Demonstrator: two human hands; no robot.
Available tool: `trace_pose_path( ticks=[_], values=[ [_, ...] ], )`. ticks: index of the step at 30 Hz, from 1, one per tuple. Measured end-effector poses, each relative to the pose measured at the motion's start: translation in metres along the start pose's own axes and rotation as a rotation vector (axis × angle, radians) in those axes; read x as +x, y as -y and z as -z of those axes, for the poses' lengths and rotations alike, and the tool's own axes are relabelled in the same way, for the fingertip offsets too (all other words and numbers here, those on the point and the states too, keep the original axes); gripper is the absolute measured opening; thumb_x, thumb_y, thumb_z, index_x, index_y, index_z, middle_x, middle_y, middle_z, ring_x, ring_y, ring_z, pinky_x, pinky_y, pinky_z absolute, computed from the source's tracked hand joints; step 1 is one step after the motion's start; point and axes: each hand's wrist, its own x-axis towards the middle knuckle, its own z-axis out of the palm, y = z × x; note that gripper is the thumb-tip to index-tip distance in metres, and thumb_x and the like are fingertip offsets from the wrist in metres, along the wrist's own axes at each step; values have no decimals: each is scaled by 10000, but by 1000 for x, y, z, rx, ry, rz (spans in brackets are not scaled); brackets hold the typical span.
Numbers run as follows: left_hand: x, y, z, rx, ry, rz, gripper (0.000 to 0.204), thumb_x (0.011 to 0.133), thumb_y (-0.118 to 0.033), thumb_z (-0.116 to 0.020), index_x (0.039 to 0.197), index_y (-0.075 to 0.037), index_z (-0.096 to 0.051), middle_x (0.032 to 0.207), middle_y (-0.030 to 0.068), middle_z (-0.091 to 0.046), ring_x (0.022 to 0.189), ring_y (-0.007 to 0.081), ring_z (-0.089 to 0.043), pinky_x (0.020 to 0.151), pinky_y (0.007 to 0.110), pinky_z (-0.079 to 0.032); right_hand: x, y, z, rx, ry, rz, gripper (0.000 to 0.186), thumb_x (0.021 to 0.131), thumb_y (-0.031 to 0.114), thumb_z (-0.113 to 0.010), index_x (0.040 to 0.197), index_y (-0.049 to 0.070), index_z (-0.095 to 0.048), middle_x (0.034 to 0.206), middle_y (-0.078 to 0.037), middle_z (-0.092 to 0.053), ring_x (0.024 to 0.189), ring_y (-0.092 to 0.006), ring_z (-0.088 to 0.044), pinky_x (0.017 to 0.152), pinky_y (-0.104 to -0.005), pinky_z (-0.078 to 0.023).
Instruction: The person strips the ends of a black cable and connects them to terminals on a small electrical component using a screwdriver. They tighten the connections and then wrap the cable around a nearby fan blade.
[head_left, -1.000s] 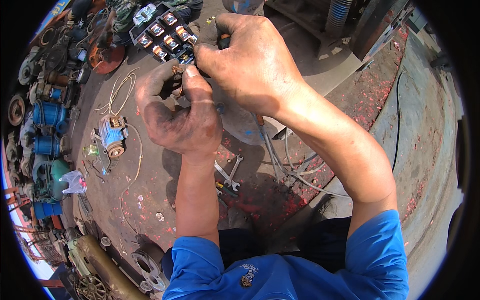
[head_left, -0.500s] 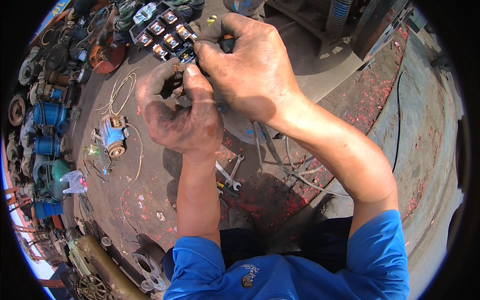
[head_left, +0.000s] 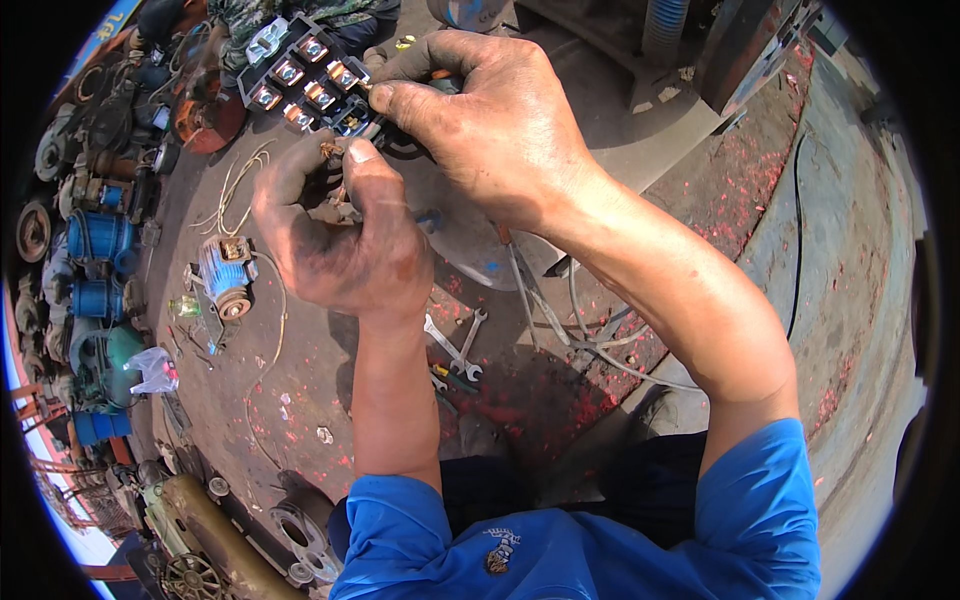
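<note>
Head view: beyond the motor point(head_left: 224, 272), the terminal block point(head_left: 305, 84) seems light, rigid; grip its rim. Right of the motor, left hand point(head_left: 345, 230) and right hand point(head_left: 490, 125) curl nearly closed, anything held unclear.

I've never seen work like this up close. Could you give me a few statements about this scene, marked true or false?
1. The left hand and right hand are both at a black plastic block with shiny metal screw terminals. True.
2. Both hands are gloved. False: they are bare.
3. Two silver metal wrenches lie on the dark, dirty ground. True.
4. A small motor with blue ribs is to the right of the right hand. False: the motor lies left of the left hand.
5. The person wears a blue short-sleeved shirt. True.
</note>
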Motion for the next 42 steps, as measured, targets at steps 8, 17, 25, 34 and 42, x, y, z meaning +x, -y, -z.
trace_pose_path(
  ticks=[8, 17, 25, 34, 42],
  values=[
    [0, -8, -7, 40, -15, 42, 251, 817, 13, -730, 1047, 11, -629, 948, 64, -617, 775, 125, -583, 643, 247, -481, -2, 3, -1, 51, 10, -59, 240, 830, 147, -659, 931, -59, -730, 767, -201, -704, 707, -218, -682, 697, -373, -539],
    [-3, -6, -18, 230, 34, -48, 296, 729, -16, -846, 976, -48, -687, 955, 98, -565, 895, 252, -560, 743, 353, -493, -10, 24, 23, -105, 71, -145, 470, 799, 91, -568, 1254, -22, -598, 821, -53, -609, 760, -125, -558, 711, -283, -485],
    [-3, 0, -22, 316, -45, -53, 230, 722, -91, -840, 921, -118, -728, 895, 67, -511, 824, 249, -517, 747, 402, -411, -63, 117, 74, -897, 568, 135, 336, 806, -23, -733, 1065, -24, -519, 921, -178, -664, 853, -387, -682, 700, -452, -533],
    [-1, -12, -31, 209, -84, -56, 176, 736, 0, -816, 865, -6, -697, 932, 88, -512, 832, 205, -543, 705, 326, -462, -187, 120, 101, -577, -501, 521, 245, 946, 249, -624, 1122, 101, -540, 1076, -131, -619, 856, -255, -650, 646, -333, -575],
    [-1, -7, -27, 249, -79, -63, 184, 737, -7, -823, 870, -17, -697, 934, 81, -520, 828, 194, -550, 702, 319, -458, -189, 115, 109, -916, -202, 548, 400, 798, 42, -728, 1154, 133, -571, 1089, -97, -584, 827, -328, -653, 663, -411, -583]
  ],
)
